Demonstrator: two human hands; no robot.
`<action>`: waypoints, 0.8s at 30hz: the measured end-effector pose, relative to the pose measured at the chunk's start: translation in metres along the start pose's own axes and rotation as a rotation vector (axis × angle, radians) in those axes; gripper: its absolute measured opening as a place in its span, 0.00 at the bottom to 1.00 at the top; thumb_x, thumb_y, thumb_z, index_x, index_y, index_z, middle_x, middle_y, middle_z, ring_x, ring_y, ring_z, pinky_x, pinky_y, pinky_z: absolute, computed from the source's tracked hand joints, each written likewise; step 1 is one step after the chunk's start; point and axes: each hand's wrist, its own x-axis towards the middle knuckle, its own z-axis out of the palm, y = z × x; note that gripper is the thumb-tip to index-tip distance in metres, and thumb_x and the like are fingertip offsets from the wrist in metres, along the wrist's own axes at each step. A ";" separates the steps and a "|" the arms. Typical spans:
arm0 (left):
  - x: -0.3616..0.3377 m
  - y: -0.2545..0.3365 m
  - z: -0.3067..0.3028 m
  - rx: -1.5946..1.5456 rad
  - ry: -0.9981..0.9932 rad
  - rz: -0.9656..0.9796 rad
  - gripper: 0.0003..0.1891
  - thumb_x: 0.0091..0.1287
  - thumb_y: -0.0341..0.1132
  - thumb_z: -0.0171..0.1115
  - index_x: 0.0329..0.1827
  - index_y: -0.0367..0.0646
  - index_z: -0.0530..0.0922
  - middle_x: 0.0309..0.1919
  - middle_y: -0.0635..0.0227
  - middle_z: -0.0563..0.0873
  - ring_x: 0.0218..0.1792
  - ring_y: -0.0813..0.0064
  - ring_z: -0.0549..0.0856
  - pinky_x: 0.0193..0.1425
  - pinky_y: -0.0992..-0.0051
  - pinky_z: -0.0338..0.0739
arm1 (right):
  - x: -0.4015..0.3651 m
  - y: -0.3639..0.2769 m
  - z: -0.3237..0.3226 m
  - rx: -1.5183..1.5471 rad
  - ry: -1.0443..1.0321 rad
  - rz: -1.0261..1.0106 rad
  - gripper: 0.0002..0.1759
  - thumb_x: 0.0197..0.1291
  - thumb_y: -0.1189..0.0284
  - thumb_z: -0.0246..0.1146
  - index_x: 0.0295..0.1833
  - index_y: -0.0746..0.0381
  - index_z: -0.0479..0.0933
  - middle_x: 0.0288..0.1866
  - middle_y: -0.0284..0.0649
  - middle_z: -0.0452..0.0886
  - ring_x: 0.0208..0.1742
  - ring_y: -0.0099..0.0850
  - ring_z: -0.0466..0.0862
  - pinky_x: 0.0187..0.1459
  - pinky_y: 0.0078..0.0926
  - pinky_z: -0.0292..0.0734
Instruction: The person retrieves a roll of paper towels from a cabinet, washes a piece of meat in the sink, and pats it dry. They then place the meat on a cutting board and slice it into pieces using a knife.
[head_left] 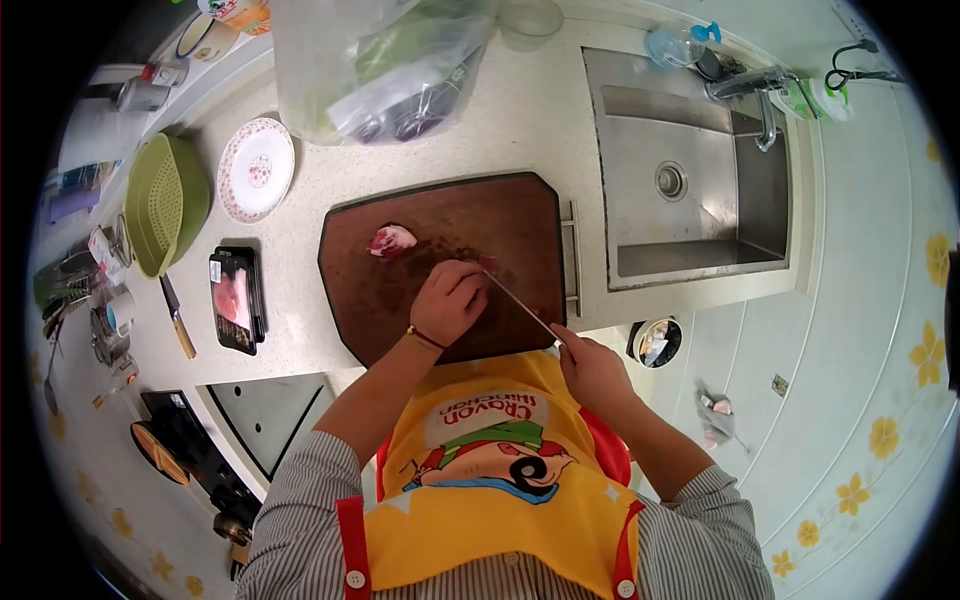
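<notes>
My right hand (597, 372) is closed around the handle of a knife (522, 303), whose thin blade slants up and left across the brown cutting board (350, 290). Curled fingers of my left hand (450, 298) press down on the board beside the blade tip. A small reddish piece of meat (487, 263) shows at those fingertips; most of what lies under them is hidden. Farther left on the board rests a larger chunk of red and white meat (391, 241), apart from both hands. Dark wet marks spread over the wood between them.
Left of the board are a black meat tray (232, 300), a flowered plate (257, 170), a green colander (165, 205) and a second knife (178, 318). Behind it stands a plastic bag of vegetables (385, 75). A steel sink (690, 230) is at right, with an open bin (656, 343) below.
</notes>
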 end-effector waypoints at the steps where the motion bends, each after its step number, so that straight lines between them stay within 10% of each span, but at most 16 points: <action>1: -0.002 -0.001 0.000 0.008 0.000 0.006 0.14 0.54 0.23 0.74 0.44 0.41 0.84 0.48 0.62 0.84 0.50 0.55 0.85 0.56 0.62 0.83 | -0.002 -0.002 0.000 0.002 0.000 0.000 0.24 0.73 0.69 0.56 0.73 0.54 0.74 0.44 0.51 0.87 0.42 0.54 0.87 0.46 0.51 0.83; 24: -0.002 0.000 0.006 0.028 -0.028 -0.023 0.18 0.56 0.26 0.74 0.51 0.42 0.87 0.48 0.60 0.85 0.50 0.53 0.85 0.56 0.60 0.83 | 0.017 -0.033 0.005 -0.001 0.050 -0.078 0.27 0.71 0.70 0.58 0.75 0.57 0.71 0.44 0.49 0.85 0.40 0.52 0.87 0.42 0.50 0.84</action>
